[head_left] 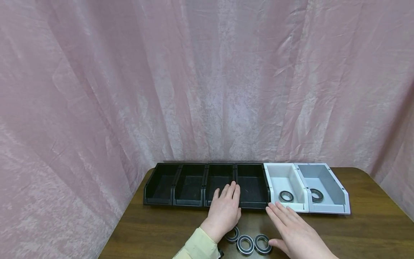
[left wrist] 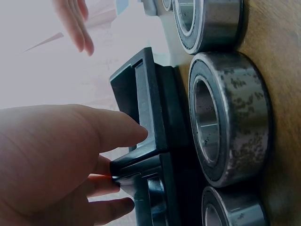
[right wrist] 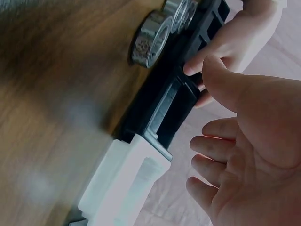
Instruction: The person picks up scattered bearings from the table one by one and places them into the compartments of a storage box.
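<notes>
My left hand [head_left: 223, 212] reaches over the front edge of the black bins [head_left: 252, 205], its fingers fairly straight and holding nothing. Whether its fingers touch the rim I cannot tell. My right hand [head_left: 295, 230] hovers with extended fingers before the white bin [head_left: 300, 208], also holding nothing. Between the hands, three metal ball bearings [head_left: 239, 246] lie side by side on the table; the leftmost is partly covered by my left hand. In the left wrist view a large bearing [left wrist: 247, 117] stands close by. One bearing [head_left: 281, 197] lies in the white bin, another [head_left: 319, 199] in the pale grey bin [head_left: 330, 208].
The bins stand in a row along the back of the brown wooden table [head_left: 375, 223], black ones on the left, light ones on the right. A pink curtain [head_left: 207, 90] hangs behind and beside the table.
</notes>
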`<state>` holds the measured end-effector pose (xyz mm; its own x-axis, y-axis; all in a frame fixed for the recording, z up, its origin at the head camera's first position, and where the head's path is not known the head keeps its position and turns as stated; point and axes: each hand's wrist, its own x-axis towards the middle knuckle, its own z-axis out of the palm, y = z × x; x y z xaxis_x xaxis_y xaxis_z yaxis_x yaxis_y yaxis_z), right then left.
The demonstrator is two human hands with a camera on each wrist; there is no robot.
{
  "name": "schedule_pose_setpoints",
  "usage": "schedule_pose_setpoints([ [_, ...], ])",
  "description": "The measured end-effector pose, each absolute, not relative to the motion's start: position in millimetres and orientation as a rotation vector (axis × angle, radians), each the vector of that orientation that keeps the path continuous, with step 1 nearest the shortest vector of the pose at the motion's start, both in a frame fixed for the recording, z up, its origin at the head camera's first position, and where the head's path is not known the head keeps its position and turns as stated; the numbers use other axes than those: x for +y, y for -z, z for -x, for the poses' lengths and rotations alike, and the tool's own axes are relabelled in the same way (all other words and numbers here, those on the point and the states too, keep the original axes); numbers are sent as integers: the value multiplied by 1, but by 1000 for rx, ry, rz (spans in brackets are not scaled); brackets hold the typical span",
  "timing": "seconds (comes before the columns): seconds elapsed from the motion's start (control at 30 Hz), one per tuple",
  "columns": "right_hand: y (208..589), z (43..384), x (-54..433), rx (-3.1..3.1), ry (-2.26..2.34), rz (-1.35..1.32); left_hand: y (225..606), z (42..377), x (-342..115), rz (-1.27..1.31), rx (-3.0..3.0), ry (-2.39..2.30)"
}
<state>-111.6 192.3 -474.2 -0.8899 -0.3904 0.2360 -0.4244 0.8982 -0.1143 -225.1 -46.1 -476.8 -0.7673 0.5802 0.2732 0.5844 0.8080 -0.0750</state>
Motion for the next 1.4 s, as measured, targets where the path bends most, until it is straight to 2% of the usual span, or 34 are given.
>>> schedule_pose_setpoints([
  [0.6,500,111,191,-2869,-150,-843,477,224,-46,884,-2713,17],
  [1.0,506,115,188,-2999,-149,-875,476,224,-45,878,-2709,14],
  [1.4,508,121,185,-3200,-277,-777,477,225,-45,876,-2721,26],
])
